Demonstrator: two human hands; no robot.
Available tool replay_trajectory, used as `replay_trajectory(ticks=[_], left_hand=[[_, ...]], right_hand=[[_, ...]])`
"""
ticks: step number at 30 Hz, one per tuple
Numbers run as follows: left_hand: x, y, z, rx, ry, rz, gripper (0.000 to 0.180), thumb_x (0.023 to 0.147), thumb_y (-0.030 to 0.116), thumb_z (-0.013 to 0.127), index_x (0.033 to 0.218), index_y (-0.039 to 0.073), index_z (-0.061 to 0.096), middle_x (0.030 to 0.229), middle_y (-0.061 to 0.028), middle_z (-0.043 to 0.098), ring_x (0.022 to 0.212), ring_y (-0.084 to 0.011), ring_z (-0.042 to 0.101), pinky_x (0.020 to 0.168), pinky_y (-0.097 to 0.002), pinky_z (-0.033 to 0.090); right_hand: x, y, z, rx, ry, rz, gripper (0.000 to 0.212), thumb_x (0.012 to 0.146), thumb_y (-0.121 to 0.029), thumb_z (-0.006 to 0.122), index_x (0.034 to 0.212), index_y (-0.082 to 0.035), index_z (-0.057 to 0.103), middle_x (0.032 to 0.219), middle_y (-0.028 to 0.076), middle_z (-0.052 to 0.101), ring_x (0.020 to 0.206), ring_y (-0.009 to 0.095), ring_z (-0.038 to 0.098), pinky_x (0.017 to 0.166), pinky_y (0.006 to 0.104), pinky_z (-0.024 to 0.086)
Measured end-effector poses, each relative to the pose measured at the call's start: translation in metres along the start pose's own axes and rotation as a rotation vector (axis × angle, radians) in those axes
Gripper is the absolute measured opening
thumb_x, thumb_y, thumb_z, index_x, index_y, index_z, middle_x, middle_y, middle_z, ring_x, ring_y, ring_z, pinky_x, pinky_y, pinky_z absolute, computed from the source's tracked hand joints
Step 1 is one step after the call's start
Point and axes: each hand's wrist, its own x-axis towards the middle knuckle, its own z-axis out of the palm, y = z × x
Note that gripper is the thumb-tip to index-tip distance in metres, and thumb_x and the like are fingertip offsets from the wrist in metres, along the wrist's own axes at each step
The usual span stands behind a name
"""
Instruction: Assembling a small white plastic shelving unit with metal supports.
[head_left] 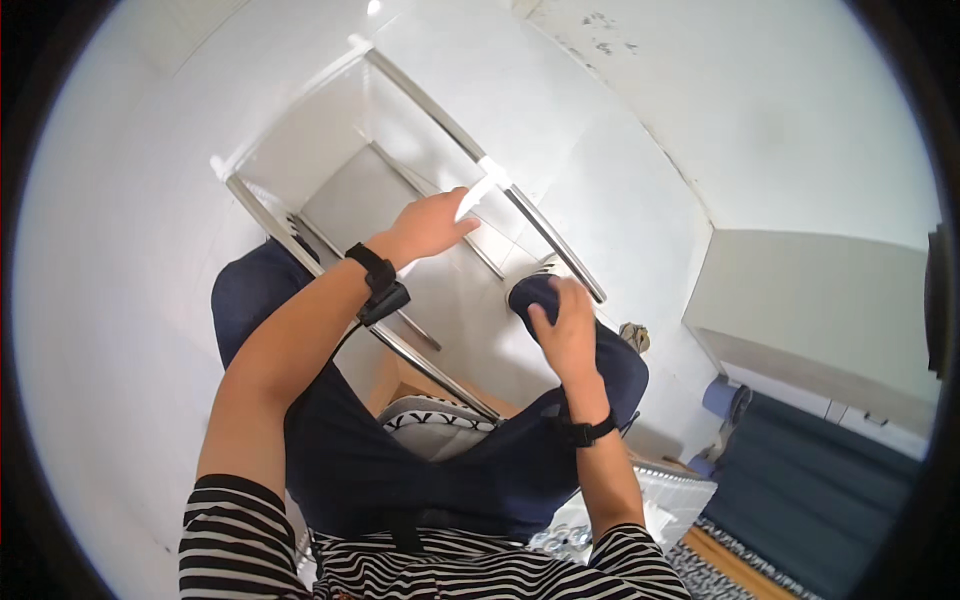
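Note:
A rack frame of shiny metal tubes (425,100) with white plastic corner joints (360,45) stands tilted between my legs. My left hand (432,225) is closed round a white plastic crossbar (480,192), which meets the right-hand tube at a white joint. Most of the bar lies hidden under that hand. Beside the lower end of the right-hand tube (560,245), my right hand (568,325) hangs over my knee, thumb and fingers apart, with nothing seen in it. Black straps circle both wrists, and the left one carries a small dark device (385,302) with a cable.
Below the frame, a grey patterned cushion (435,425) shows between my thighs. A clear package (670,495) lies to my right. Farther right are a dark blue cloth (810,490), a rolled blue item (725,400) and a pale cabinet (810,290). White walls rise beyond the tiled floor.

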Motion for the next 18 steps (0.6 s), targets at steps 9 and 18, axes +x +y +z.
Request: replay_trajectory(ticks=[9, 18], left_hand=[[-0.062, -0.019, -0.052, 0.092, -0.057, -0.063, 0.039, 0.088, 0.035, 0.061, 0.110, 0.003, 0.060, 0.103, -0.0194, 0.065, 0.093, -0.0315, 0.063, 0.081, -0.0387, 0.048], [-0.135, -0.053, -0.120, -0.244, 0.240, -0.684, 0.038, 0.087, 0.040, 0.063, 0.088, 0.002, 0.060, 0.070, -0.0065, 0.061, 0.071, -0.0153, 0.062, 0.055, -0.0295, 0.050]], right_hand=[[-0.099, -0.023, 0.058, 0.680, -0.445, 0.331, 0.045, 0.085, -0.035, 0.066, 0.105, 0.004, 0.059, 0.094, 0.019, 0.065, 0.090, 0.032, 0.064, 0.081, 0.0377, 0.049], [-0.094, -0.030, 0.081, 0.683, -0.590, 0.199, 0.056, 0.083, -0.041, 0.067, 0.116, 0.003, 0.055, 0.100, 0.021, 0.065, 0.095, 0.031, 0.063, 0.082, 0.0380, 0.049]])
